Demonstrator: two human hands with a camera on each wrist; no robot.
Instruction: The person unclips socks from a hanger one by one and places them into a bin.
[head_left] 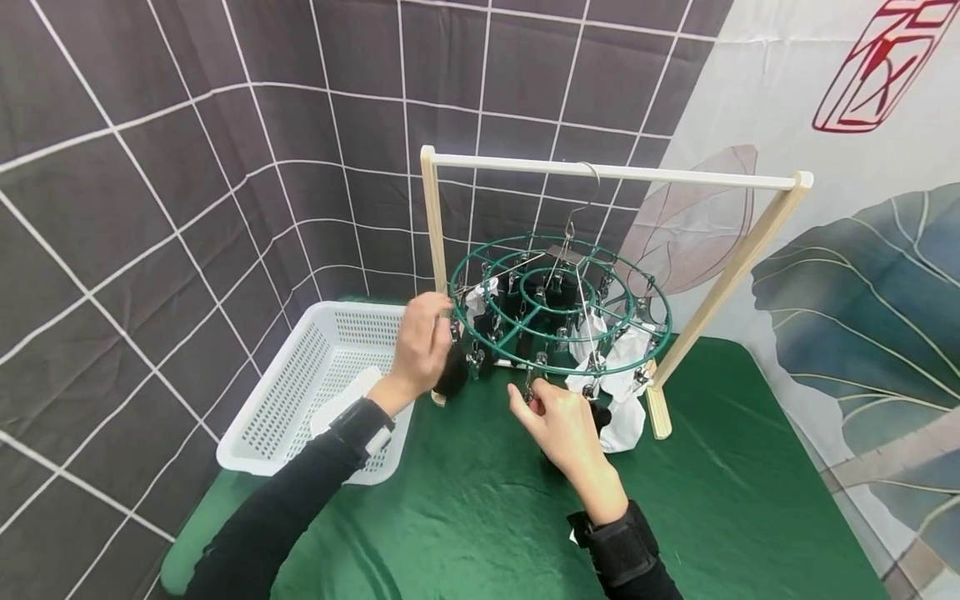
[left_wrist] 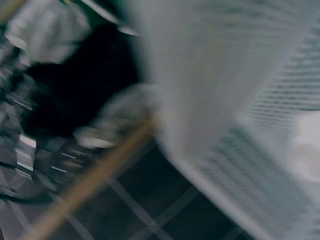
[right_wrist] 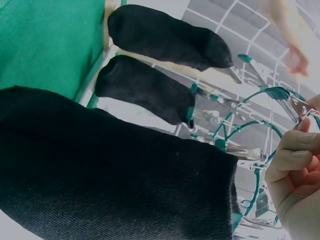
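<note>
A green round drying hanger with metal clips hangs from a rack. At its front rim my right hand pinches a metal clip between thumb and fingers. A large black sock hangs close to the right wrist camera. Two more black socks, one upper and one lower, hang from clips beyond it. White socks hang at the hanger's right side. My left hand is beside the hanger's left rim, fingers loosely bent, with nothing visible in them. The left wrist view is blurred.
A white perforated basket stands at the left, with a white item inside. The rack's white bar rests on wooden posts, one at the right. A green cloth covers the table.
</note>
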